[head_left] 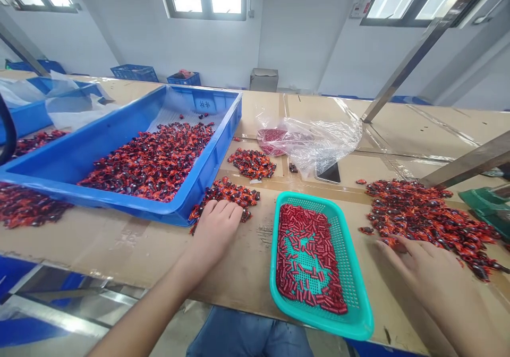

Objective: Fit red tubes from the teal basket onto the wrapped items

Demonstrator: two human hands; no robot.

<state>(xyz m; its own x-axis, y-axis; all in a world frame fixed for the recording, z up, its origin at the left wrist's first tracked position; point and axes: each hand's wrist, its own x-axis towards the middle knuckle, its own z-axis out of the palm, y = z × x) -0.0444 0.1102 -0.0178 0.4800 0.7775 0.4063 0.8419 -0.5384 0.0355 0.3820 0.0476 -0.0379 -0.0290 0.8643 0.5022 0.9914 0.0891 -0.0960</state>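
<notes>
Red-black pcs (422, 208) at part-open R grip (436, 272)

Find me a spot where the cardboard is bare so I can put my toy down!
Bare cardboard shows before the blue tray, between the left hand and green basket, and behind the big pile. Crowded: that pile, by the right hand, and small piles beside the tray.

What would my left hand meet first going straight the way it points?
Your left hand would likely meet the red-black heap at its fingers, beside the blue tray; depth is unclear.
</notes>
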